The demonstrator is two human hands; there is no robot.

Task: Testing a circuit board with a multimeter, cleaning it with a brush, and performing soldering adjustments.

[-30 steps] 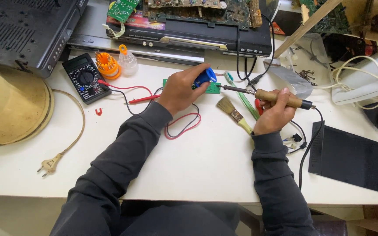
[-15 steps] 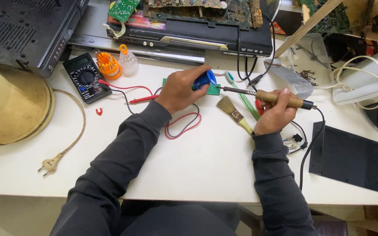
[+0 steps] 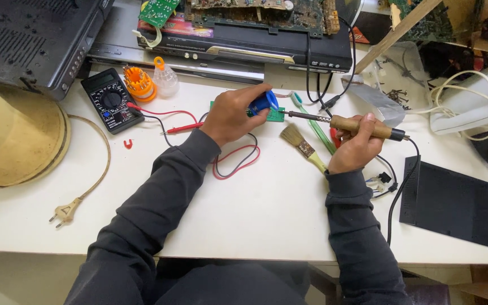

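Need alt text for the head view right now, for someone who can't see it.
At a white table, the right hand holds a wooden-handled soldering iron, tip at a small green board where the left hand grips a blue tool. A multimeter lies to the left, a brush between the hands.

Bright, even daylight, soft shadows, sharp focus, slight wide-angle edge distortion

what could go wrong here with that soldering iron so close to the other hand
The soldering iron tip sits right beside the left hand gripping a blue tool on the small green circuit board; a slip might burn the fingers. The red and black probe leads loop near the board and could get scorched or snagged.
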